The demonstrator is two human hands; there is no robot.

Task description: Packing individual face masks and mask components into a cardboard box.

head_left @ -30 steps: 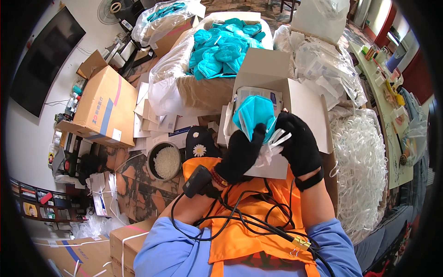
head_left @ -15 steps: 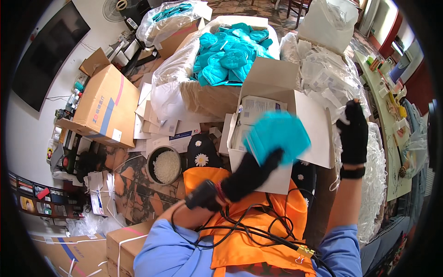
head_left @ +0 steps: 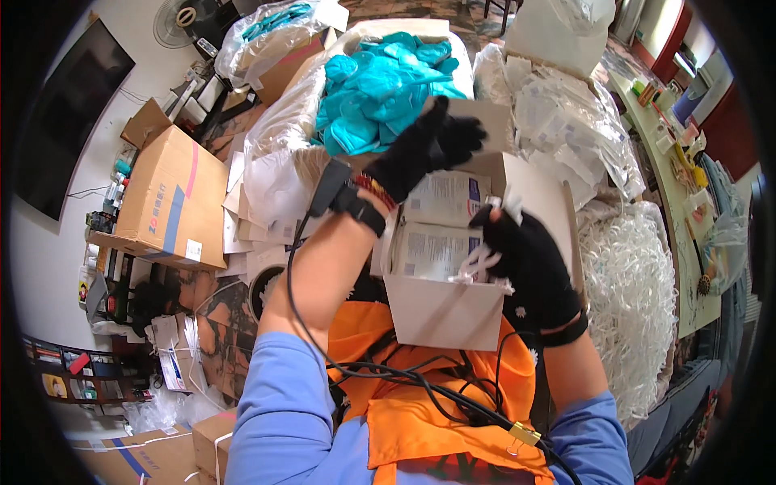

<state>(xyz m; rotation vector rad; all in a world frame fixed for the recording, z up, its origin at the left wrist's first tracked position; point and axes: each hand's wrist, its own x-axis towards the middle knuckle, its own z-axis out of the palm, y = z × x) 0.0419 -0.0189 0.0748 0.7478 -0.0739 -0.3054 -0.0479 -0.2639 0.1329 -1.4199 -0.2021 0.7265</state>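
My left hand [head_left: 436,145], in a black glove, reaches over the far left corner of an open white carton [head_left: 444,315]. Its fingers are apart with nothing seen in them, in front of the heap of teal folded pieces [head_left: 364,101]. White printed packets [head_left: 436,246] lie in the carton in two stacks. At the carton's right side my right hand [head_left: 533,263], also black-gloved, is closed on thin white straps [head_left: 478,263]; their loops hang over the packets. Part of the straps is hidden by the fingers.
A plastic-lined box [head_left: 279,129] holds the teal heap. To my right lies a large mass of white straps [head_left: 630,283], with clear plastic packets [head_left: 558,129] beyond it. A brown carton [head_left: 174,194] stands left. Black cables [head_left: 420,376] cross my orange apron.
The teal piece has left my left hand, which moved up and away toward the heap. My right hand came down to the carton and now grips white straps.
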